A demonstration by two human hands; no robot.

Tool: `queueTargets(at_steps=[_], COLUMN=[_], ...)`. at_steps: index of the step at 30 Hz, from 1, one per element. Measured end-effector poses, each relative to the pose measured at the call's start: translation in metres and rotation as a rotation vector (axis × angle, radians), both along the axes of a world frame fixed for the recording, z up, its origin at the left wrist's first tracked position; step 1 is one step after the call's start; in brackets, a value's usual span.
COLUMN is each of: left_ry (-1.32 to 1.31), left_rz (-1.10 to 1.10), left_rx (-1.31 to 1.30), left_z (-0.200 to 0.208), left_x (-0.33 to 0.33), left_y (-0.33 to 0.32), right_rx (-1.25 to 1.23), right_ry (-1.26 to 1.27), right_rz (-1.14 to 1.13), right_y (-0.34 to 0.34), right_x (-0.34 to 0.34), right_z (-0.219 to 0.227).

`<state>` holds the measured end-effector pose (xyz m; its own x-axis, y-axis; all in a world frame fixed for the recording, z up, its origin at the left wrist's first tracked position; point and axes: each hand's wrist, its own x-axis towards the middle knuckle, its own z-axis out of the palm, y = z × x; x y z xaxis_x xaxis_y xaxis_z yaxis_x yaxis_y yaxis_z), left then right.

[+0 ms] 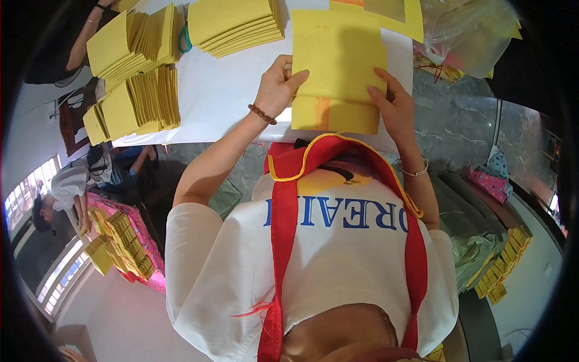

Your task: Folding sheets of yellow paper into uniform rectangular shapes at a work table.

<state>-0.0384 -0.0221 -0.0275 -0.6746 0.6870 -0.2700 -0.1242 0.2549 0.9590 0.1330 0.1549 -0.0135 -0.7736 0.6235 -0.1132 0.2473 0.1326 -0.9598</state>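
Yellow paper sheets (338,57) lie at the near edge of the white table, in front of my chest. Along their near side runs a fold, and an orange patch shows on the nearer flap. My left hand (282,87) grips the left edge, thumb on top and fingers tucked underneath. On the opposite edge, my right hand (392,105) holds the paper with its thumb and curled fingers. How many layers are in my hands I cannot tell. Beyond them, more yellow paper (395,17) with an orange part lies at the far right.
Stacks of folded yellow paper (238,27) and upright bundles (151,99) cover the left of the white table (223,84). A teal-handled tool (185,39) sits between stacks. A clear plastic bag (461,36) is at right. Other people are at the left, one beside yellow bundles (123,241).
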Motion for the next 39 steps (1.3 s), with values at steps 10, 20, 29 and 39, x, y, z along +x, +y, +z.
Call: queueTargets(at_steps=[10, 20, 29, 39], left_ry=[0.05, 0.172, 1.35, 1.328], left_rz=[0.089, 0.121, -0.428, -0.475], left_rx=[-0.01, -0.074, -0.202, -0.308], left_z=[0.002, 0.021, 0.028, 0.012], left_x=[0.002, 0.001, 0.023, 0.025], left_y=[0.006, 0.003, 0.049, 0.047], right_rx=[-0.062, 0.049, -0.008, 0.971], right_ry=[0.027, -0.029, -0.123, -0.063], right_rz=[-0.067, -0.105, -0.055, 0.048], right_y=[-0.002, -0.001, -0.001, -0.02], right_x=[-0.008, -0.009, -0.009, 0.011], right_z=[-0.006, -0.009, -0.002, 0.017])
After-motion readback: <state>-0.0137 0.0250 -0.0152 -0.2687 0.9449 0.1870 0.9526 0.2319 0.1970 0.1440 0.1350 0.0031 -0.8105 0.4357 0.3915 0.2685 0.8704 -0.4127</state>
